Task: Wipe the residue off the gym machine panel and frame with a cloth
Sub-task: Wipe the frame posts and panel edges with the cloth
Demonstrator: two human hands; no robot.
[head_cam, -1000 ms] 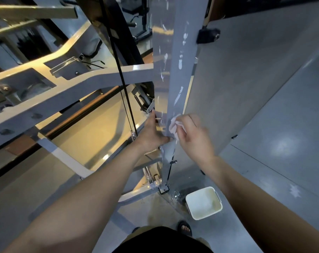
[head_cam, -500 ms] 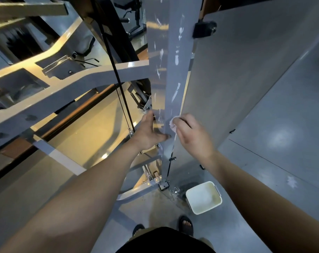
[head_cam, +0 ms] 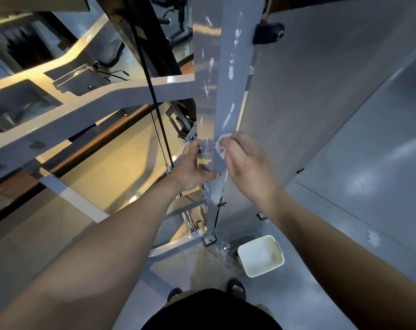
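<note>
White cloth [head_cam: 220, 145], bunched in the curled fingers of my right hand [head_cam: 247, 163], pressed to the grey post [head_cam: 228, 96] just below its white streaks [head_cam: 228, 115]; my left hand [head_cam: 194, 169] braces the post's side, fingers straight; grey panel [head_cam: 309, 91] beside it; white tub [head_cam: 260, 256] on the glossy grey floor [head_cam: 369, 186].

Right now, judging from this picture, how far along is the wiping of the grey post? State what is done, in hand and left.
Done: the grey post below the hands shows no smears. In hand: the right hand presses a white cloth to the post just under the lowest streak, the left hand bracing alongside. Left: white smears run up the post above the cloth.
</note>
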